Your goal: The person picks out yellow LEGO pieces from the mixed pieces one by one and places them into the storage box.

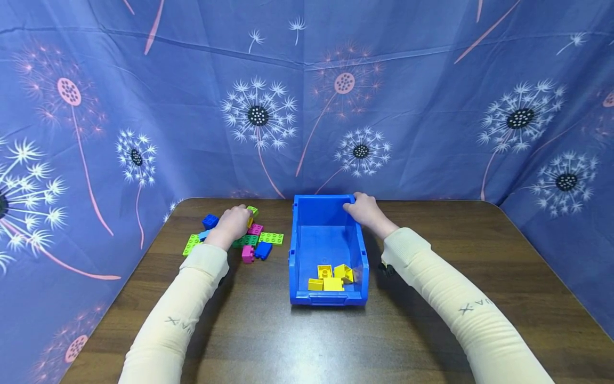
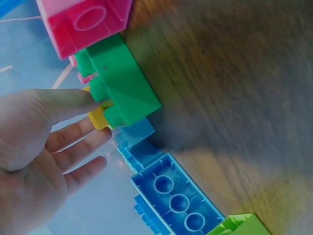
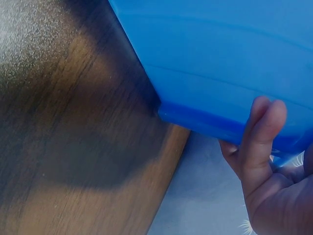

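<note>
My left hand (image 1: 233, 223) is over the loose toy bricks at the left. Its thumb and fingers pinch a yellow brick (image 2: 99, 117), which a green brick (image 2: 124, 83) partly hides in the left wrist view. A pink brick (image 1: 248, 254) and a blue brick (image 1: 263, 250) lie just nearer than that hand. At the middle of the table stands a blue plastic bin (image 1: 293, 250), with several yellow bricks (image 1: 333, 284) near its front end. My right hand (image 1: 366, 210) grips the bin's far right corner, fingers bent over the rim.
Light green bricks (image 1: 271, 238) and a dark blue brick (image 1: 210, 221) lie around the left hand on the brown wooden table (image 1: 268, 341). A blue dandelion-print cloth (image 1: 422, 106) hangs behind the table's far edge and along both sides.
</note>
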Tool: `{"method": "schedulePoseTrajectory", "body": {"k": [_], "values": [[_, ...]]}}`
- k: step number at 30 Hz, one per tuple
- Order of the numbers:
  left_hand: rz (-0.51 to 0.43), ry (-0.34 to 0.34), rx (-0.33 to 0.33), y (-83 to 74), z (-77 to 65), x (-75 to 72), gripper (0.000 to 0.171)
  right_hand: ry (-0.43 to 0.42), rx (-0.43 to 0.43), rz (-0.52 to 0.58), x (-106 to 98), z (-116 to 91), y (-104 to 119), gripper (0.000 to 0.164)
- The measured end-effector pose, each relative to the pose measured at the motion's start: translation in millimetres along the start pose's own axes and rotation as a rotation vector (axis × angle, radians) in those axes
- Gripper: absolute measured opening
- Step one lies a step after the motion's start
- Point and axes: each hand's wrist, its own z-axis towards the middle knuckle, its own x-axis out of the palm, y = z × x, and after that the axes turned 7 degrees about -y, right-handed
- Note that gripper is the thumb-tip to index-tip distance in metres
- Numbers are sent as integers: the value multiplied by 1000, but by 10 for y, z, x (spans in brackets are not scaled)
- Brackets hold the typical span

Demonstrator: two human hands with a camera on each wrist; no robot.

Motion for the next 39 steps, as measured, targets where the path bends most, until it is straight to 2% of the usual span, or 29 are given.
{"method": "schedulePoseTrajectory", "body": {"k": [9, 18, 24, 34, 39], "values": [[21, -97, 33, 9, -58, -34, 18, 11, 8, 7, -14, 6, 1, 22], [9, -127, 38, -16, -100, -104, 20, 11, 4, 7, -6, 12, 2, 25], [1, -124, 31, -46, -133, -148, 27, 11, -5, 11, -14, 7, 8, 23], [12, -169, 52, -114, -171, -203, 30, 9, -1, 19, -5, 7, -1, 20], [-4, -163, 62, -162, -196, -252, 37, 2, 1, 15, 7, 10, -7, 21]]}}
